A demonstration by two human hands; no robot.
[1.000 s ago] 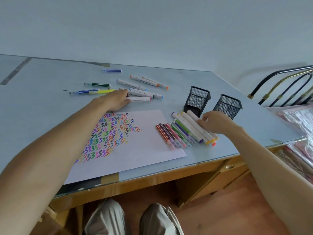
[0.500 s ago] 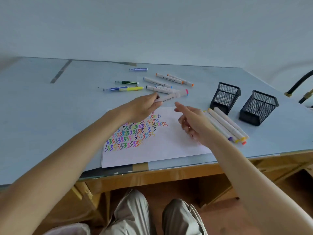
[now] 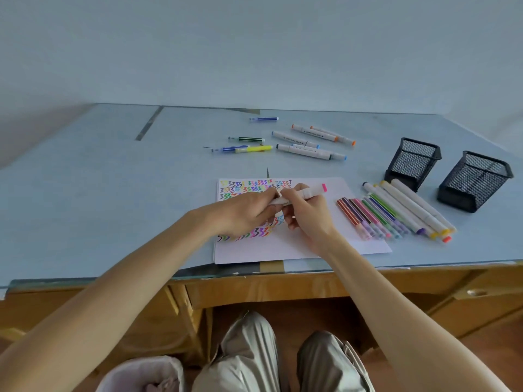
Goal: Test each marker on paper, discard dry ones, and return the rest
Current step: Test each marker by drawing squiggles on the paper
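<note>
Both hands hold one white marker with a pink end cap (image 3: 312, 190) above the white paper (image 3: 348, 244), which carries many coloured zigzag test marks. My left hand (image 3: 243, 213) grips the marker's left part. My right hand (image 3: 307, 213) curls round its middle, and the pink end sticks out to the right. Several thin striped markers (image 3: 365, 216) and thick white markers (image 3: 407, 207) lie in a row right of the paper. More loose markers (image 3: 308, 142) lie on the desk behind the paper.
Two black mesh pen holders (image 3: 411, 162) (image 3: 474, 181) stand at the right on the pale blue desk (image 3: 99, 193). A bin with a pink liner (image 3: 141, 374) sits on the floor by my knees. The desk's front edge runs just below the paper.
My left hand picked a pink-capped marker from the far group and brought it over the paper. My right hand left the marker row and took hold of the same marker.
</note>
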